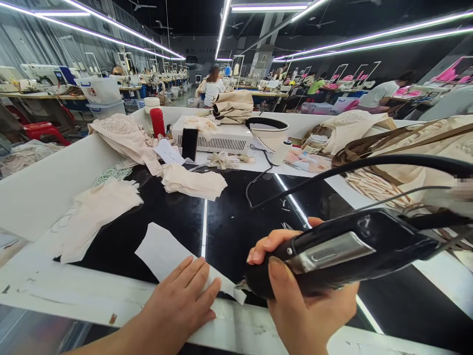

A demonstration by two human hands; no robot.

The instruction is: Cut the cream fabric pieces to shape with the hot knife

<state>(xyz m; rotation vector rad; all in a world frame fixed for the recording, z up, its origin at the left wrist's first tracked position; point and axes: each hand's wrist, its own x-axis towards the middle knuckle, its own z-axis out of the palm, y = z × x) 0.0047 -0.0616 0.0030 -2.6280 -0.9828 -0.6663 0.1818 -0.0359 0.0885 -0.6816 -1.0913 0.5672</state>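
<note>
My right hand (306, 301) is closed around a black corded hand-held power tool (332, 246) with a silver side plate. Its small metal tip (242, 285) meets the right end of a white pattern-shaped piece (164, 246); I cannot tell if this is paper or cloth. My left hand (185, 296) lies on that piece with its fingers stretched out, pressing it to the glossy black board (236, 227). Just beyond is a stack of cream fabric pieces (194, 181). More cream pieces (99, 209) lie to the left. The tool's black cable (332, 170) runs off right.
At the back stand a vented white box (214, 140), a phone (189, 144), a red bottle (157, 122) and a small white bottle (281, 153). Cream fabric with brown straps (384, 143) is heaped right. A white raised edge (40, 182) borders the table. People sit at distant sewing machines.
</note>
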